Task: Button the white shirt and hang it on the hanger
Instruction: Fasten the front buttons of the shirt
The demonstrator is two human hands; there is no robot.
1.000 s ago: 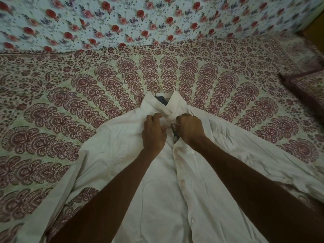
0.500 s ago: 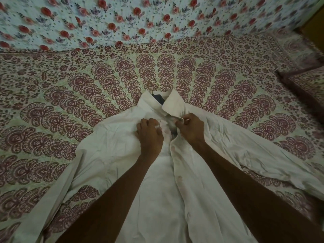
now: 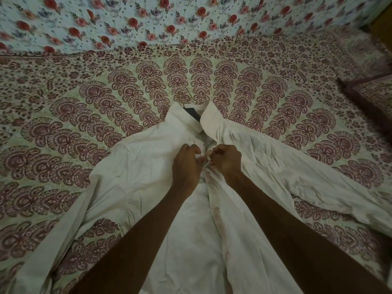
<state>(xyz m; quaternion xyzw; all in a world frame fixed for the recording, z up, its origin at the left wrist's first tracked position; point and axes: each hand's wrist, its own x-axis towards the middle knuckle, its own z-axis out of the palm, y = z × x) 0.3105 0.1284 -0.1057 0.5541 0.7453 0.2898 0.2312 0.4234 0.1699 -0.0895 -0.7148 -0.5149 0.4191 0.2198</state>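
Bedspread (image 3: 70, 115), maroon print; floral wall cloth (image 3: 127, 20) behind.
Left hand (image 3: 186, 166), right hand (image 3: 226, 161): both curled, pinching the front edges of the white shirt (image 3: 131, 177) just below the collar (image 3: 186, 122).
Change: hands drawn together, fingertips now meeting; the dark gap formerly open between the edges is covered.
Reading: an upper button is likely going through its hole; whether it has seated is hidden.
Shirt: face-up, sleeves spread to both sides.
Hanger (image 3: 192, 112): already inside the neck, hook (image 3: 182, 96) on the bedspread beyond.
Room: open bedspread to left and right; cushion (image 3: 369, 96) far right, well apart; wall beyond the hook.
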